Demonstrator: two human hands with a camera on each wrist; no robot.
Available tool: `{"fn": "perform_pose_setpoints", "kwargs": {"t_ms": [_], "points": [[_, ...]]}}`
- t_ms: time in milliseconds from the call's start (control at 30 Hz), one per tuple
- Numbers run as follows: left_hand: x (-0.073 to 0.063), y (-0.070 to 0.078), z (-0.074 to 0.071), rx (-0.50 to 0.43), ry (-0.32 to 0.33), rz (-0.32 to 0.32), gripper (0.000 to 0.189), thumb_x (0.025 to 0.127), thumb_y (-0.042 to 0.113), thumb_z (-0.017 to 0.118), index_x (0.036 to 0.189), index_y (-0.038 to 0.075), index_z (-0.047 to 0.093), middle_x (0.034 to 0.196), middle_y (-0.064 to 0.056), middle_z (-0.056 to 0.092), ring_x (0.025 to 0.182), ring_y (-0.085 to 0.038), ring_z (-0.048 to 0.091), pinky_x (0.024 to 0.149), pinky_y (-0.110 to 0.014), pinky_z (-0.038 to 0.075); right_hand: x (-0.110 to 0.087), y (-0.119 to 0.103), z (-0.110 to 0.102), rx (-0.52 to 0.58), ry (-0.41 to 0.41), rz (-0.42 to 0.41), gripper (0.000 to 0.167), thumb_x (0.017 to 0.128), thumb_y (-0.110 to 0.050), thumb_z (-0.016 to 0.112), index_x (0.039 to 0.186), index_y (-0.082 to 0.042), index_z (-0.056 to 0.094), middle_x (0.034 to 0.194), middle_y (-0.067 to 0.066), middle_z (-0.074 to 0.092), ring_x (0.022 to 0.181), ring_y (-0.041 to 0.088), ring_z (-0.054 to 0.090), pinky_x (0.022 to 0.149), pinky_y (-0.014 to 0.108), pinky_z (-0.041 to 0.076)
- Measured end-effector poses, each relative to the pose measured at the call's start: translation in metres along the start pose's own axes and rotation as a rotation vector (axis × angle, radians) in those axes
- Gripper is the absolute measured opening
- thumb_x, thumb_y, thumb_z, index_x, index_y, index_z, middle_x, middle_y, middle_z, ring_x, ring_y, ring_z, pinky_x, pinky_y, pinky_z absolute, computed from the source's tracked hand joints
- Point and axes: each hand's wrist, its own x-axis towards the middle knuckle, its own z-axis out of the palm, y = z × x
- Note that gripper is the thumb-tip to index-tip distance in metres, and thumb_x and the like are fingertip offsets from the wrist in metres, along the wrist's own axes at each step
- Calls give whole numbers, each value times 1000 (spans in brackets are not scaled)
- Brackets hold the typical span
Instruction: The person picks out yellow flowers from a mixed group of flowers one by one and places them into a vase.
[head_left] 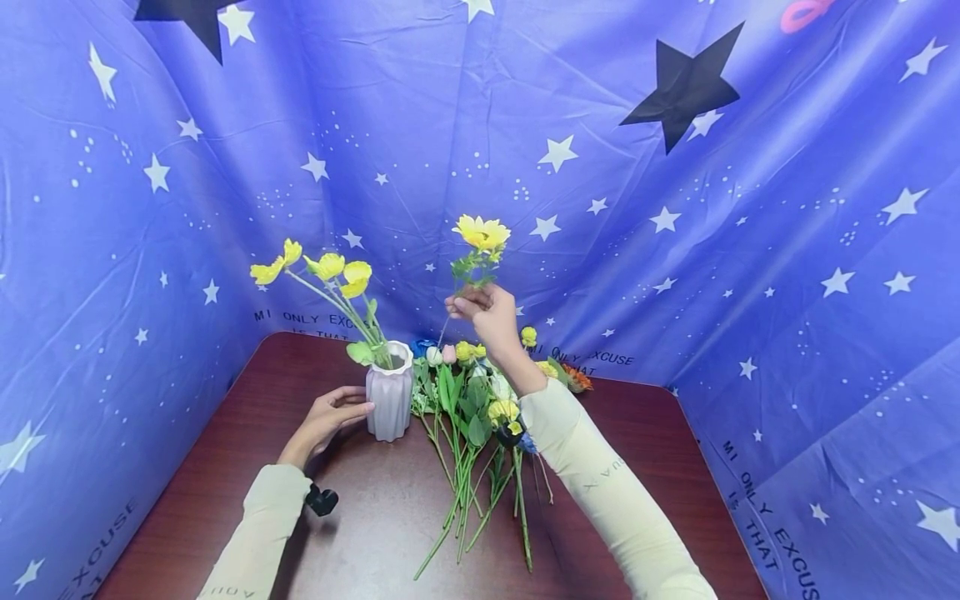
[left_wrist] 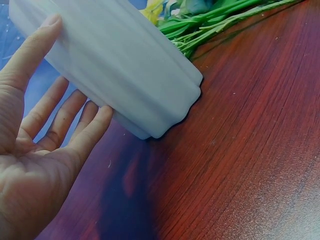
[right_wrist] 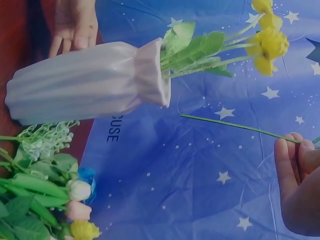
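Observation:
A pale lilac vase [head_left: 389,398] with a fluted body stands upright at the left of the table. Yellow flowers [head_left: 327,267] with green leaves rise from its mouth and lean left. My left hand [head_left: 335,418] touches the vase's left side; in the left wrist view the thumb and fingertips [left_wrist: 105,113] rest along its wall without wrapping round it. Up to the right of the vase, my right hand [head_left: 486,315] pinches a yellow daisy-like flower [head_left: 482,233] just below its leaves. Its thin green stem [right_wrist: 225,123] hangs down, the lower end near the vase's mouth and apart from it.
Right of the vase lies a pile of flowers [head_left: 480,392], yellow, white, pink, blue and orange, stems [head_left: 467,492] pointing towards the front. The dark red wooden table [head_left: 360,517] is enclosed by blue star-patterned cloth [head_left: 420,125]. A small black object [head_left: 322,501] shows by the left wrist.

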Motion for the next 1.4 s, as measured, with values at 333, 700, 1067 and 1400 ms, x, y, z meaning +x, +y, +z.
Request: {"fn": "perform_pose_setpoints", "kwargs": {"t_ms": [333, 700, 1067, 1400], "points": [[-3, 3, 0, 4, 9, -6, 57, 92, 6, 74, 139, -13, 48, 112, -5, 66, 97, -5, 68, 97, -34, 59, -1, 1, 26, 20, -10, -36, 12, 93, 15, 61, 104, 11, 60, 100, 36, 69, 73, 12, 72, 77, 29, 64], [-3, 0, 1, 6, 18, -25, 57, 91, 8, 76, 139, -10, 50, 117, -8, 65, 99, -7, 68, 102, -40, 56, -10, 20, 44, -42, -100, -28, 13, 94, 13, 61, 107, 13, 58, 103, 37, 69, 85, 30, 75, 82, 35, 64], [-4, 2, 0, 8, 4, -10, 58, 92, 6, 74, 140, -13, 47, 114, -6, 66, 98, -5, 68, 102, -41, 56, -19, 35, 53, -151, -195, -43, 13, 95, 9, 62, 107, 13, 61, 104, 33, 71, 96, 44, 73, 82, 33, 64], [-5, 4, 1, 4, -1, -8, 58, 93, 7, 74, 140, -13, 47, 113, -4, 66, 98, -5, 68, 102, -40, 56, -28, 47, 61, -359, -268, -123, 8, 95, 2, 66, 101, 7, 67, 98, 25, 75, 85, 34, 75, 75, 31, 64]]}}
